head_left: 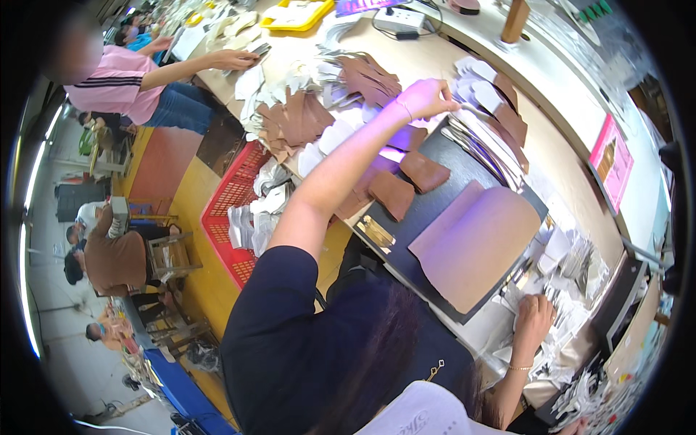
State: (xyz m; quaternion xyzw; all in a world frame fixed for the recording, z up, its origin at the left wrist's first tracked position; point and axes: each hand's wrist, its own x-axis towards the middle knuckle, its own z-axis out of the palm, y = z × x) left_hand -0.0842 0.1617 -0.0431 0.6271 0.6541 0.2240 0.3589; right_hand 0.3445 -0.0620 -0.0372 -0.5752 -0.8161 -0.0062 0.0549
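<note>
Item, centre top of frame: our left hand (426, 98), arm stretched far out, fingers pinched shut on a pale flat cut piece at the edge of the fanned stack of white and brown shoe-shaped cut pieces (484, 109) (within reach of the dark work mat (435, 203), likely for sorting). Item, lower right: our right hand (535, 319), loosely open, holding nothing, resting flat on scattered white paper patterns (565, 319), steadying them. Two brown leather pieces (406, 185) lie on the mat.
</note>
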